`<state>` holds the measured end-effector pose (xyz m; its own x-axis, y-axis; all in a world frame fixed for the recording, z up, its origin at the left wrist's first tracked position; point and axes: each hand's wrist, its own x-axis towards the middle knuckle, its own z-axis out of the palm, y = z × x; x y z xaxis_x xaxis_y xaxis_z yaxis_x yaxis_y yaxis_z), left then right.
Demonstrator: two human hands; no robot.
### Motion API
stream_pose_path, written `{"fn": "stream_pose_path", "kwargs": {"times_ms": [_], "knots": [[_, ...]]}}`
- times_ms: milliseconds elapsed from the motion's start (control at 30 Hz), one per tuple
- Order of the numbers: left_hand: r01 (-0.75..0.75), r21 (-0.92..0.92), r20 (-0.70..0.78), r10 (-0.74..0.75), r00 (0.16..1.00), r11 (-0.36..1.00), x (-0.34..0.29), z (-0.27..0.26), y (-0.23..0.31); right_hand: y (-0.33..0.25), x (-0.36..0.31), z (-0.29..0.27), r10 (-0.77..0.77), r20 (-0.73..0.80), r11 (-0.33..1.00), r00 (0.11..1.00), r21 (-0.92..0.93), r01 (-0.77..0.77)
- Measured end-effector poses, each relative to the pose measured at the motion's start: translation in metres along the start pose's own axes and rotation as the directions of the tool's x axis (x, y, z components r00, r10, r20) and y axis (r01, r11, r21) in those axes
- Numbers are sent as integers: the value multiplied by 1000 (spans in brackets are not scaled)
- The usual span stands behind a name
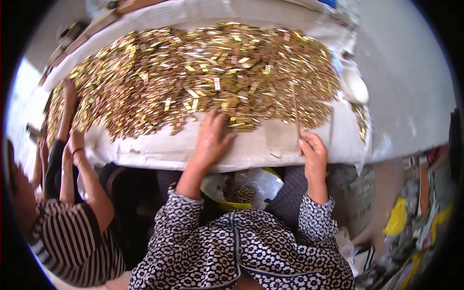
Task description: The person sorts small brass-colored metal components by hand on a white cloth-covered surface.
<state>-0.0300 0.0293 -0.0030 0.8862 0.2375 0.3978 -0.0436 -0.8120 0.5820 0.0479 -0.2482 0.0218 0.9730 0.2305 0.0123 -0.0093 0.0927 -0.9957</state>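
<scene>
Gold-coloured pieces (208, 72), heaped across table (169, 150); left hand (211, 135) spread, nothing visibly grasped, at table's near side; right hand (314, 151) pinching stick (297, 113), table's right; seemingly sifting, next move needing light fingertips

Worn on the head, one wide fisheye camera looks down at the nearby table (159, 151).
</scene>
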Motion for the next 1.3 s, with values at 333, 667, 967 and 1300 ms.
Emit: {"fn": "stream_pose_path", "kwargs": {"times_ms": [333, 667, 967, 1300], "knots": [[51, -22, 56, -49, 997, 998, -4, 9, -7, -18, 34, 93, 51, 288, 995, 956, -92, -26], [95, -36, 157, -88, 984, 995, 4, 21, -9, 0, 85, 226, 24, 500, 987, 866, -148, 58], [15, 31, 92, -18, 996, 999, 0, 4, -4, -16, 12, 143, -312, 648, 699, 695, -340, 630], [19, 22, 72, -20, 997, 1000, 2, 0, -2, 21, 46, -21, -349, 58, 400, 936, -894, 204]]}}
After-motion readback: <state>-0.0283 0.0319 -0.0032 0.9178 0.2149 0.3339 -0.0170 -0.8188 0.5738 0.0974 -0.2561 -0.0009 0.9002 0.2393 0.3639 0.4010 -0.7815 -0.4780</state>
